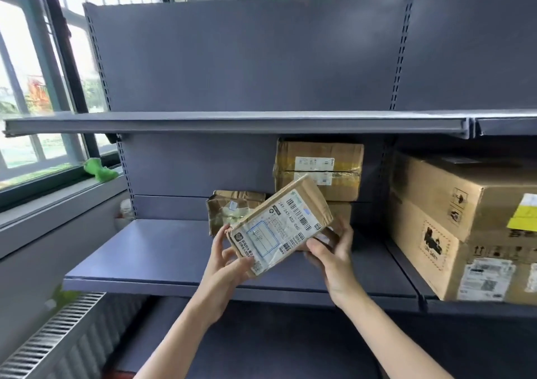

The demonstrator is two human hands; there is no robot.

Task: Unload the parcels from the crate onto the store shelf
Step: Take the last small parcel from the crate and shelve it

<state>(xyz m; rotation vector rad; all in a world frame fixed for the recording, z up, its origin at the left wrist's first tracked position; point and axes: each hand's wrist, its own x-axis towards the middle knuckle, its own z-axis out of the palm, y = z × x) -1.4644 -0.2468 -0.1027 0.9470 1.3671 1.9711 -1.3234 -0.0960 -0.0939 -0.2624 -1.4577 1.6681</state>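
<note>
- Grey store shelf (139,250) fills the view w/ an upper shelf (203,122) above; the middle level is seen at chest height.
- Large cardboard box (453,218) is set on the adjoining bay at right, label + handling marks facing out.
- Taped box (319,160) is stacked on another box at the back of the middle level; crumpled parcel (229,207) is set just left of it.
- Flat brown parcel (279,227) is held tilted above the shelf front, approx. centre, label up.
- Left hand (226,265) is closed around the parcel's lower-left end, thumb on top.
- Right hand (334,256) is wrapped under the lower-right edge, fingers partly spread.
- Green object (100,169) is seen on the windowsill at left.
</note>
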